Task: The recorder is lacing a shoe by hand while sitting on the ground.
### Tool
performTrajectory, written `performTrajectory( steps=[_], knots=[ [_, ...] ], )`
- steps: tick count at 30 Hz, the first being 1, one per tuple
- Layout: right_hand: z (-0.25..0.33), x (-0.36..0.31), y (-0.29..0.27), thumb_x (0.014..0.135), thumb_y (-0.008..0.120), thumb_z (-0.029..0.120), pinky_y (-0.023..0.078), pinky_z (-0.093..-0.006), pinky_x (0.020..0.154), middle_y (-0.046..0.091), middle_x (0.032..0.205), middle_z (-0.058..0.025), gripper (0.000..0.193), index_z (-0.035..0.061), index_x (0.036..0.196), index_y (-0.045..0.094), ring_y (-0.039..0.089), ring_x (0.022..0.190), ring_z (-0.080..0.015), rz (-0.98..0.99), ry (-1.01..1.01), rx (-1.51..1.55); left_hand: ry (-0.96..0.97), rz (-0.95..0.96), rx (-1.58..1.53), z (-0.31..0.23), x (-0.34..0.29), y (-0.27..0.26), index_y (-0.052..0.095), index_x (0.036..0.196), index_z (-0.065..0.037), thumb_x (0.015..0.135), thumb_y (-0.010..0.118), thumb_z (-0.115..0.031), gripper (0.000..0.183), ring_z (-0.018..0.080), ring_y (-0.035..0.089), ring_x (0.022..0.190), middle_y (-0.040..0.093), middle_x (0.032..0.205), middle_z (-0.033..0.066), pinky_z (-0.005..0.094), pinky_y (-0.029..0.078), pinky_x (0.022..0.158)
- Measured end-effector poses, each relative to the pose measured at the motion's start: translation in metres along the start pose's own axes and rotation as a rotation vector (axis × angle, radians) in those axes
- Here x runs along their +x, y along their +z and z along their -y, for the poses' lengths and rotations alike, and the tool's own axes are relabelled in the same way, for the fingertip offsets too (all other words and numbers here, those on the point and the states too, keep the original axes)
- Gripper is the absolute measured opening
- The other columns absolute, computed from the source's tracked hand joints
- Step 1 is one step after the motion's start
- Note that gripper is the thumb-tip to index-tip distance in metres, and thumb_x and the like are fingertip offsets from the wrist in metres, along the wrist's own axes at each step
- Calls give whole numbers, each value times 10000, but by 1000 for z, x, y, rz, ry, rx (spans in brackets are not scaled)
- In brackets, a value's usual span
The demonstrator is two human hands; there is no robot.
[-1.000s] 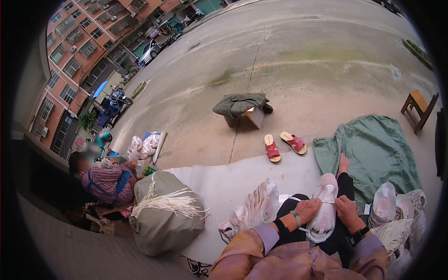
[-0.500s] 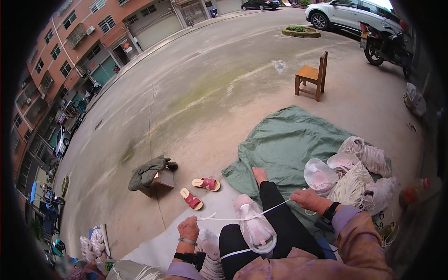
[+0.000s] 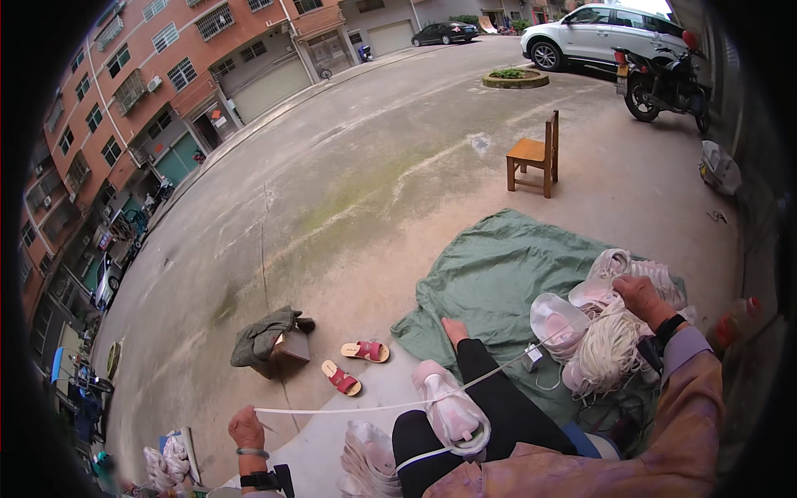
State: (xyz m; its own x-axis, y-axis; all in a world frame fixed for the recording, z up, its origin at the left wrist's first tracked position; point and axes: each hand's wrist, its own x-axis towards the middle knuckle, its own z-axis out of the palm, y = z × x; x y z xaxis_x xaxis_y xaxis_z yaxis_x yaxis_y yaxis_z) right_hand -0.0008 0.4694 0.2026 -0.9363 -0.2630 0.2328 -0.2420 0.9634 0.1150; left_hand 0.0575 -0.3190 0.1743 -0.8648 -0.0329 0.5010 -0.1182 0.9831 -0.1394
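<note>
A pale pink and white shoe (image 3: 455, 419) lies across my lap, toe pointing away from me. A white shoelace (image 3: 332, 412) stretches over it from one hand to the other. My left hand (image 3: 246, 429) is closed on one end, out to the left of my knee. My right hand (image 3: 638, 299) is raised at the far right, closed on the other stretch, above a heap of cream laces (image 3: 613, 353). A white band (image 3: 425, 456) crosses my left thigh beside the shoe. Nested pink-white shoe uppers (image 3: 368, 458) sit left of that thigh.
More pale shoe uppers (image 3: 558, 322) lie around the lace heap on a green sheet (image 3: 498, 261). Ahead on the left are red slippers (image 3: 365, 352) and a box draped with dark cloth (image 3: 270, 339). A wooden chair (image 3: 529, 153) stands farther off, near a parked motorcycle (image 3: 660, 91).
My hands have spread widely apart, left hand to the left and lower, right hand up and to the right. The lace between them now spans much farther. The view has shifted slightly.
</note>
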Motion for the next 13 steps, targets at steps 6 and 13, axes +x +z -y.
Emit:
performTrajectory(
  steps=[6, 13],
  knots=[
    [-85, 6, -6, 737, 518, -10, 475, -381, 564, 569, 789, -130, 153, 62, 869, 545, 579, 693, -333, -374, 87, -80, -95, -41, 93, 60, 12, -18, 624, 853, -72, 798, 537, -114, 111, 304, 603, 740, 631, 800, 122, 368, 473, 693],
    [-168, 12, -41, 880, 479, 107, 489, -360, 708, 613, 971, -160, 203, 59, 1062, 555, 611, 872, -290, -345, 195, 15, -279, 42, -5, 105, 42, -77, 624, 1001, -36, 832, 536, -150, 221, 253, 631, 800, 649, 902, 158, 322, 476, 718]
  ],
)
